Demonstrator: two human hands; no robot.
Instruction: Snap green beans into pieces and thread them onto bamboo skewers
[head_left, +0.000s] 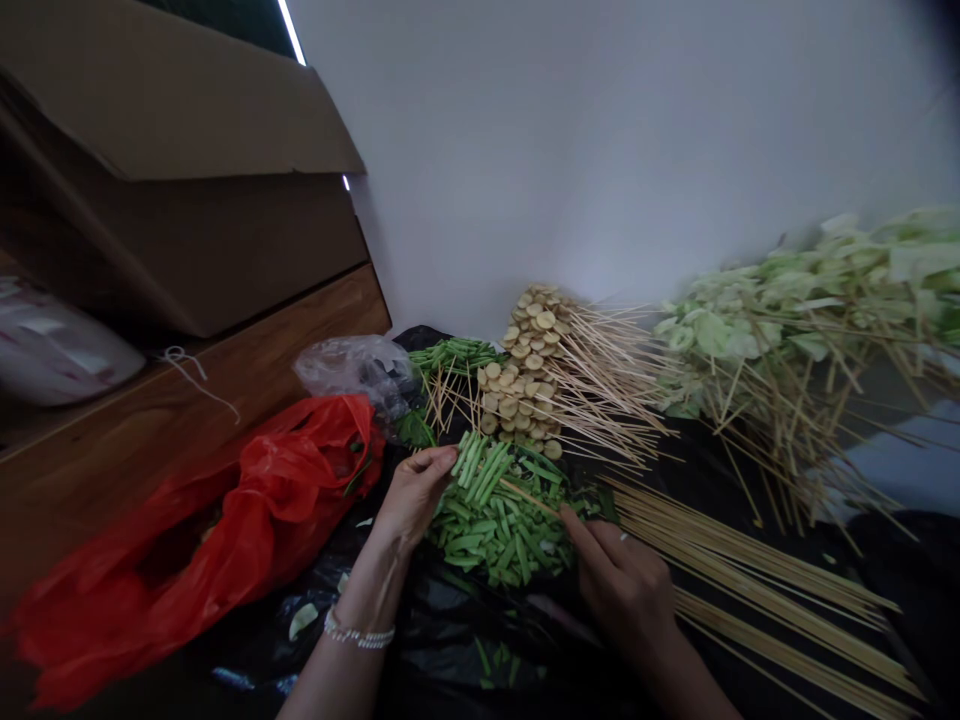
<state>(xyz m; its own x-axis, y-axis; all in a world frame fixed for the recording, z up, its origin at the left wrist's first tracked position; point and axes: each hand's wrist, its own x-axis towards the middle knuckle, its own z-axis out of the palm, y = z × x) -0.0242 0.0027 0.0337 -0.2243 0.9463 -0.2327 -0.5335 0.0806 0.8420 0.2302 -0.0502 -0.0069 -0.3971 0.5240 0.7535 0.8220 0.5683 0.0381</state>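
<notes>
My left hand [420, 482] pinches the left end of a row of cut green bean pieces [481, 468] threaded side by side on a bamboo skewer [531, 496]. My right hand [628, 572] is closed around the skewer's other end, which is bare between the beans and my fingers. Right under both hands lies a loose pile of cut green beans [502, 540] on a black plastic sheet [442, 625]. To the right of my right hand are several bare skewers [750, 560], laid roughly parallel.
Behind the pile sit skewers of round pale slices [525, 390] and finished bean skewers [457, 355]. Leafy skewers [750, 320] stack at the right by the wall. On the left are a red plastic bag [270, 500], a clear bag [356, 370] and a cardboard box [187, 230].
</notes>
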